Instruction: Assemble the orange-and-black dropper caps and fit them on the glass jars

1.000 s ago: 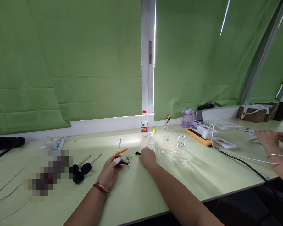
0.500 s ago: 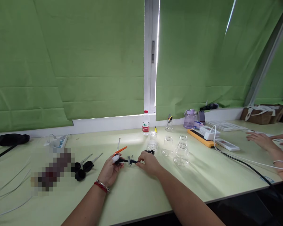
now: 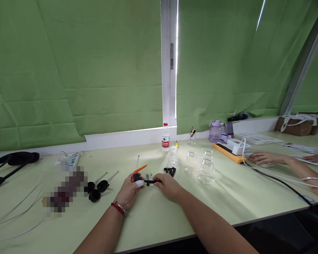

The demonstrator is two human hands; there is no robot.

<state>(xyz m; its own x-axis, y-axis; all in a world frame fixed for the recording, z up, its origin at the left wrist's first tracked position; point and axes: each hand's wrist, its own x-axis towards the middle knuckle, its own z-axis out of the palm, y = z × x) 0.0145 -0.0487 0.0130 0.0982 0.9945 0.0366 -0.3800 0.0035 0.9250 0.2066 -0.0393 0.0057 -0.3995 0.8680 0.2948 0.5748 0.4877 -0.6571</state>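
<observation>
My left hand, a white wrap on its thumb, is closed around a black rounded part. From that grip an orange strip sticks out, and a thin metal rod points up behind it. My right hand pinches a slim black piece that reaches across to the left hand; whether the two parts are joined I cannot tell. Metal screws lie just behind it. Several short black pieces rest beyond my right knuckles.
Black round-headed parts with metal rods lie left, near a blurred-out object. Upturned glasses and a water bottle stand behind. A power strip with cables runs right, beside another person's hand.
My right hand has picked up the slim black piece and brought it left to the part in my left hand. The other person's hand has moved left, towards the power strip.
</observation>
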